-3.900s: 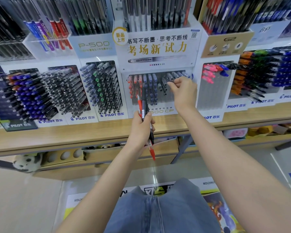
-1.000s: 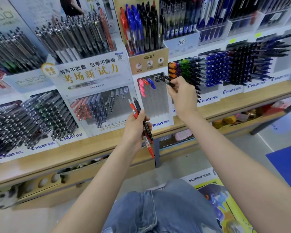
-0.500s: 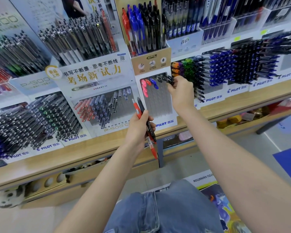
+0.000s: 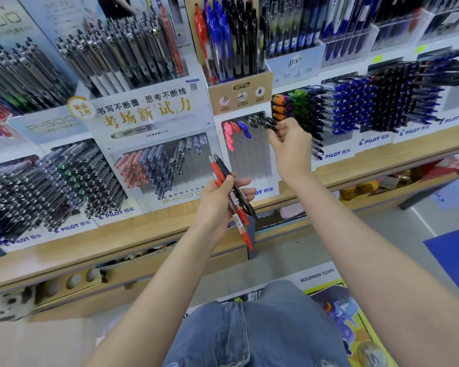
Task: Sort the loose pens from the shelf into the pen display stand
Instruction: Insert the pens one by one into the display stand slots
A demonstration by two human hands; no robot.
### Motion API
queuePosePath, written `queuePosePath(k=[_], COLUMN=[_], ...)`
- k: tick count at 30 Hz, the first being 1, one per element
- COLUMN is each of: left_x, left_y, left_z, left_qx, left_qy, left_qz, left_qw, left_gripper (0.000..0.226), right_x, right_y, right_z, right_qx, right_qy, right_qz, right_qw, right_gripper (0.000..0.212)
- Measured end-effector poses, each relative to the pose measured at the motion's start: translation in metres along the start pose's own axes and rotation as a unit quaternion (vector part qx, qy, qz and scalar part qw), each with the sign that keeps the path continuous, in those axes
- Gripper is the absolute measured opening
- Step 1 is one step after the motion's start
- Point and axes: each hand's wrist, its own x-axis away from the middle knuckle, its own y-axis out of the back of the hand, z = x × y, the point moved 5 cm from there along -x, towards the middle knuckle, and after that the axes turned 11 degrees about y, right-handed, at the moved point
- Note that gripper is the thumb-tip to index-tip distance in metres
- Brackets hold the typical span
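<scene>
Two pens (image 4: 239,217) sit half hidden in the left hand (image 4: 217,205).

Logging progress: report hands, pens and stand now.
Left hand grips bundle of red and black plastic pens. Right hand pinches black plastic pen at white slotted display stand, top row. Nothing blocks the slots.

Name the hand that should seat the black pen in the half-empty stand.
Right. The right hand pinches the black pen at the stand; the left hand is lower, its grip full of spare pens.
</scene>
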Motion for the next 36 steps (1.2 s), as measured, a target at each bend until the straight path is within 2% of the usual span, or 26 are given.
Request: queuePosePath(k=[3,6,9,11,14,17,19,23,25,29,33,36], left_x=[0.001,0.002,0.004,0.004,0.004,0.006,0.006,0.009,0.009,0.009,0.010,0.009], left_y=[0.001,0.005,0.007,0.010,0.009,0.005,0.003,-0.001,0.001,0.001,-0.003,-0.006], left_z=[-0.003,-0.006,-0.008,-0.010,-0.013,-0.013,-0.012,-0.007,-0.002,0.005,0.007,0.009], left_qx=[0.021,0.038,0.053,0.062,0.072,0.067,0.032,-0.088,-0.127,-0.106,-0.069,-0.098], left_qy=[-0.007,-0.007,-0.011,-0.017,-0.031,-0.034,-0.030,-0.023,-0.015,0.019,0.050,0.048], left_qz=[0.006,-0.007,-0.013,-0.015,0.002,0.023,0.024,0.033,0.023,0.036,0.039,0.033], left_qw=[1.000,0.999,0.998,0.998,0.997,0.997,0.999,0.995,0.991,0.994,0.996,0.993], left_gripper=[0.020,0.020,0.019,0.020,0.020,0.020,0.022,0.028,0.029,0.024,0.010,0.014], right_x=[0.010,0.040,0.073,0.088,0.103,0.104,0.100,0.092,0.091,0.089,0.083,0.071], right_y=[-0.004,-0.012,-0.020,-0.022,-0.016,-0.004,0.007,0.036,0.051,0.069,0.074,0.059], right_z=[-0.003,0.008,0.024,0.027,0.028,0.030,0.029,0.023,0.016,0.005,0.005,0.007], right_qx=[-0.073,-0.138,-0.121,-0.145,-0.233,-0.271,-0.265,-0.272,-0.238,-0.153,-0.088,-0.071], right_qy=[-0.063,-0.113,-0.072,-0.068,-0.132,-0.136,-0.120,-0.113,-0.107,-0.079,-0.031,-0.029], right_qz=[0.027,0.170,0.319,0.341,0.330,0.297,0.240,0.075,0.016,-0.046,-0.072,-0.062], right_qw=[0.995,0.969,0.937,0.926,0.905,0.906,0.926,0.953,0.965,0.984,0.993,0.995], right_gripper=[0.030,0.027,0.030,0.022,0.013,0.013,0.012,0.011,0.011,0.012,0.006,0.006])
